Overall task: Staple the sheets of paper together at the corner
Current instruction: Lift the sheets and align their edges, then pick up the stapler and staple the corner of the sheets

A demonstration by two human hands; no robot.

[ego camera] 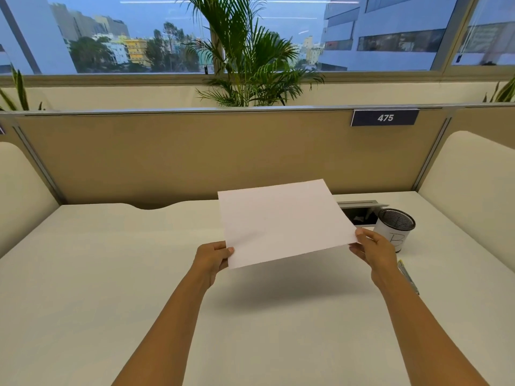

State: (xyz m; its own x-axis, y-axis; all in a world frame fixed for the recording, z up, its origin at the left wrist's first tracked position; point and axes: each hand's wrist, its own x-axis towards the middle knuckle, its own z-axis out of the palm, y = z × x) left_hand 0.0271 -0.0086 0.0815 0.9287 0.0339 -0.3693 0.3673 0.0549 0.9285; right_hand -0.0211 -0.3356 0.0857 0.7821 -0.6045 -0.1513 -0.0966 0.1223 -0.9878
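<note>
While both hands pinch the paper (pixel 281 221) aloft, mesh-lined cup (pixel 394 228) stands right, contents unseen

I sat in an office, at a white desk (pixel 83 274) closed in by a tan partition (pixel 195 154) carrying a number plate (pixel 385 117) reading 475. A palm (pixel 250 57) stood behind it, before windows (pixel 125 32) facing city buildings.

Stapler (pixel 408 277) mostly hidden behind right forearm; sheet count unclear.
</note>
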